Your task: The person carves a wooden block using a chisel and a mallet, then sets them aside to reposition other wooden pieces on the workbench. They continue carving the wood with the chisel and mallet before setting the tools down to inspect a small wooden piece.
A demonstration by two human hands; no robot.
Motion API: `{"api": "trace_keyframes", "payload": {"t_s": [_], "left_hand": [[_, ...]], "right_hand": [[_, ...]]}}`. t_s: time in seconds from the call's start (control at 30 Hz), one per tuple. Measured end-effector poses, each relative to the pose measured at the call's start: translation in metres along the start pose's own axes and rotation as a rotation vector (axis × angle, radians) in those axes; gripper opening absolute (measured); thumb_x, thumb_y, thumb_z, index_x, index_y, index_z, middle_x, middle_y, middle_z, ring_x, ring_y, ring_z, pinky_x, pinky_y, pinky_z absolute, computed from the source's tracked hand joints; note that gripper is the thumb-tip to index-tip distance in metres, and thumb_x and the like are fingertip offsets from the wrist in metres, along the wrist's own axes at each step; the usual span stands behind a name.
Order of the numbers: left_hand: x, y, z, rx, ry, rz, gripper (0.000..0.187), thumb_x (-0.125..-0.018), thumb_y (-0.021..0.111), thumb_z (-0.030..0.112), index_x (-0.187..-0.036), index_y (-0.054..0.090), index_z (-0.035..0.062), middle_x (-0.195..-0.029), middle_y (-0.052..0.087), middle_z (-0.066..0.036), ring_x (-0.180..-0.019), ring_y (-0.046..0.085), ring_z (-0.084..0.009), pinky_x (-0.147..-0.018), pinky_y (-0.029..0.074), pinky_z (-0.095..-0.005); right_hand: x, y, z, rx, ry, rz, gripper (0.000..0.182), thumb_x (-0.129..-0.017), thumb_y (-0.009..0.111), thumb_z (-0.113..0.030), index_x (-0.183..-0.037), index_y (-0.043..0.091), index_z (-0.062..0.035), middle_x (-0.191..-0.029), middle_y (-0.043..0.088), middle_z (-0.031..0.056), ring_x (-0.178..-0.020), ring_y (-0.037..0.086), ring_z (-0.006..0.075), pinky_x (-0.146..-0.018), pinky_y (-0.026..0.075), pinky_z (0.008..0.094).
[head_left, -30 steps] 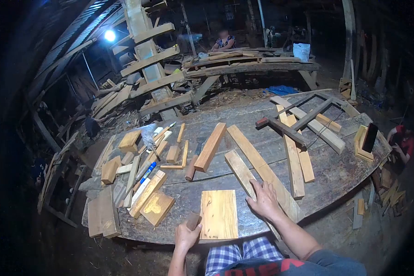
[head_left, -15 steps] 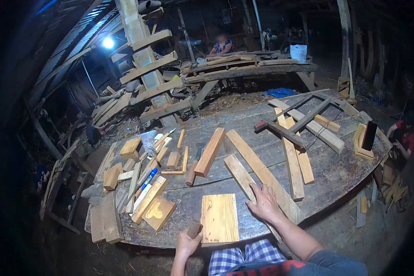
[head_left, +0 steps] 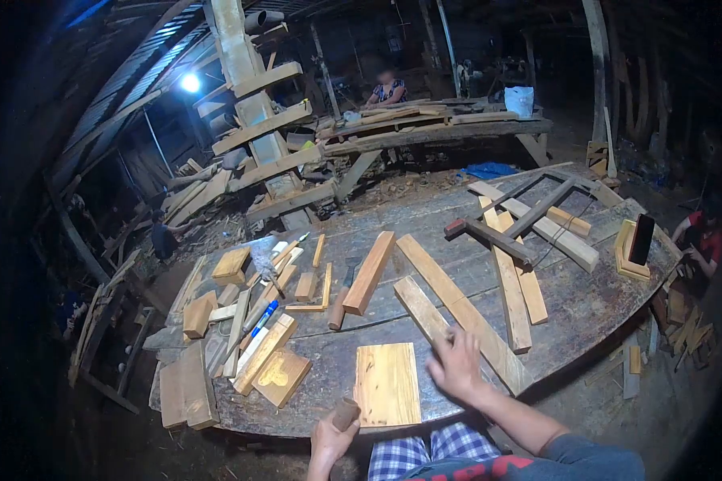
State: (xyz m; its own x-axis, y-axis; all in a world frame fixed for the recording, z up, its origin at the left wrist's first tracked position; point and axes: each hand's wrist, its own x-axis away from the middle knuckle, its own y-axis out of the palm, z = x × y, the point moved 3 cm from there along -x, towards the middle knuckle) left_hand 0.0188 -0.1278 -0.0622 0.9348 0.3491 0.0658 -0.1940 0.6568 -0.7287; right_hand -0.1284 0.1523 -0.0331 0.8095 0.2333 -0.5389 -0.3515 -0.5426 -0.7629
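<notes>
My left hand (head_left: 334, 439) is closed around a small brown block (head_left: 346, 414) with a rounded top, at the table's near edge. Just right of it lies a flat, pale rectangular board (head_left: 387, 385) with a streaked grain. My right hand (head_left: 460, 367) hovers over a long wooden strip (head_left: 421, 308), fingers apart and slightly curled, partly covering its near end. A longer wooden bar (head_left: 465, 314) runs beside that strip. Beyond the flat board are a thick reddish wooden block (head_left: 369, 273) and a dark tool with a wooden handle (head_left: 338, 309).
A dark frame saw (head_left: 529, 216) lies across several wooden bars at the right. Phone (head_left: 641, 239) leans on a wooden stand. Cut blocks, a blue marker (head_left: 265, 318) and a brush-like tool (head_left: 265, 260) crowd the left. People are seated farther off.
My right hand has lifted off the wooden strip and shifted slightly toward me. My left hand keeps hold of the brown block; the view has tilted a little.
</notes>
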Motion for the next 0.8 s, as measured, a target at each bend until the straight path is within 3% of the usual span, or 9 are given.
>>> {"api": "trace_keyframes", "payload": {"t_s": [0.07, 0.13, 0.23, 0.33, 0.43, 0.53, 0.67, 0.77, 0.8], "left_hand": [[-0.001, 0.002, -0.003, -0.008, 0.045, 0.032, 0.045, -0.078, 0.078, 0.034, -0.111, 0.071, 0.006, -0.1, 0.072, -0.023, -0.1, 0.069, -0.0391, -0.085, 0.054, -0.0443], [0.003, 0.002, -0.004, 0.015, 0.02, 0.01, 0.048, -0.077, 0.079, 0.035, -0.113, 0.07, 0.0061, -0.101, 0.072, -0.023, -0.101, 0.068, -0.0394, -0.086, 0.054, -0.0447], [0.004, -0.001, 0.004, -0.039, -0.006, 0.011, 0.049, -0.077, 0.079, 0.036, -0.115, 0.069, 0.0062, -0.101, 0.072, -0.023, -0.1, 0.068, -0.04, -0.085, 0.054, -0.0461], [0.0, -0.012, 0.024, -0.044, 0.052, -0.008, 0.046, -0.079, 0.078, 0.035, -0.113, 0.069, 0.0054, -0.1, 0.071, -0.024, -0.099, 0.068, -0.0413, -0.085, 0.054, -0.0475], [-0.015, -0.023, 0.052, -0.059, 0.068, -0.021, 0.05, -0.079, 0.08, 0.031, -0.117, 0.065, 0.0004, -0.11, 0.069, -0.026, -0.107, 0.067, -0.039, -0.089, 0.053, -0.0449], [-0.047, -0.018, 0.048, -0.103, 0.185, 0.092, 0.052, -0.084, 0.076, 0.037, -0.12, 0.059, 0.0032, -0.103, 0.07, -0.025, -0.1, 0.065, -0.0455, -0.084, 0.053, -0.0496], [-0.063, -0.031, 0.079, -0.124, 0.285, 0.184, 0.051, -0.086, 0.075, 0.033, -0.121, 0.055, 0.0034, -0.105, 0.069, -0.023, -0.101, 0.064, -0.0458, -0.084, 0.052, -0.0504], [-0.055, -0.05, 0.112, 0.065, 0.597, 0.276, 0.046, -0.079, 0.078, 0.016, -0.119, 0.057, 0.0065, -0.109, 0.067, -0.02, -0.099, 0.064, -0.0439, -0.081, 0.051, -0.0493], [-0.055, -0.053, 0.117, 0.063, 0.587, 0.277, 0.046, -0.079, 0.078, 0.016, -0.119, 0.057, 0.0065, -0.109, 0.067, -0.02, -0.099, 0.064, -0.0439, -0.081, 0.051, -0.0493]], "right_hand": [[0.016, -0.021, -0.041, -0.127, -0.189, -0.1, 0.059, -0.084, 0.069, -0.037, -0.135, 0.054, -0.0109, -0.123, 0.05, 0.0235, -0.114, 0.046, 0.04, -0.094, 0.035, 0.0543], [0.04, -0.022, -0.069, -0.21, -0.271, -0.349, 0.064, -0.085, 0.068, -0.045, -0.138, 0.052, -0.013, -0.133, 0.046, 0.0247, -0.121, 0.044, 0.0409, -0.096, 0.033, 0.0553], [0.072, 0.001, -0.082, -0.177, -0.349, -0.453, 0.076, -0.083, 0.069, -0.055, -0.146, 0.046, -0.0195, -0.141, 0.04, 0.0231, -0.132, 0.034, 0.0428, -0.099, 0.032, 0.057], [0.086, 0.018, -0.078, -0.018, -0.338, -0.521, 0.082, -0.082, 0.072, -0.048, -0.152, 0.038, -0.0225, -0.145, 0.038, 0.024, -0.134, 0.036, 0.0443, -0.099, 0.032, 0.0591], [0.097, 0.034, -0.072, -0.037, -0.325, -0.454, 0.082, -0.083, 0.072, -0.045, -0.154, 0.034, -0.0273, -0.147, 0.039, 0.0201, -0.136, 0.036, 0.0415, -0.098, 0.032, 0.0606], [0.099, 0.036, -0.071, -0.01, -0.315, -0.429, 0.079, -0.084, 0.07, -0.045, -0.153, 0.035, -0.0286, -0.147, 0.041, 0.0176, -0.136, 0.037, 0.0383, -0.099, 0.032, 0.0595], [0.097, 0.037, -0.069, -0.034, -0.314, -0.396, 0.074, -0.087, 0.065, -0.05, -0.152, 0.037, -0.0283, -0.146, 0.042, 0.0176, -0.134, 0.039, 0.0375, -0.098, 0.033, 0.0583], [0.098, 0.036, -0.069, -0.042, -0.329, -0.369, 0.071, -0.088, 0.063, -0.054, -0.15, 0.041, -0.0275, -0.145, 0.044, 0.0176, -0.134, 0.04, 0.037, -0.097, 0.034, 0.0577], [0.097, 0.035, -0.069, -0.038, -0.337, -0.357, 0.069, -0.088, 0.062, -0.056, -0.148, 0.044, -0.0268, -0.144, 0.044, 0.0177, -0.133, 0.04, 0.0369, -0.097, 0.034, 0.0574]]}}
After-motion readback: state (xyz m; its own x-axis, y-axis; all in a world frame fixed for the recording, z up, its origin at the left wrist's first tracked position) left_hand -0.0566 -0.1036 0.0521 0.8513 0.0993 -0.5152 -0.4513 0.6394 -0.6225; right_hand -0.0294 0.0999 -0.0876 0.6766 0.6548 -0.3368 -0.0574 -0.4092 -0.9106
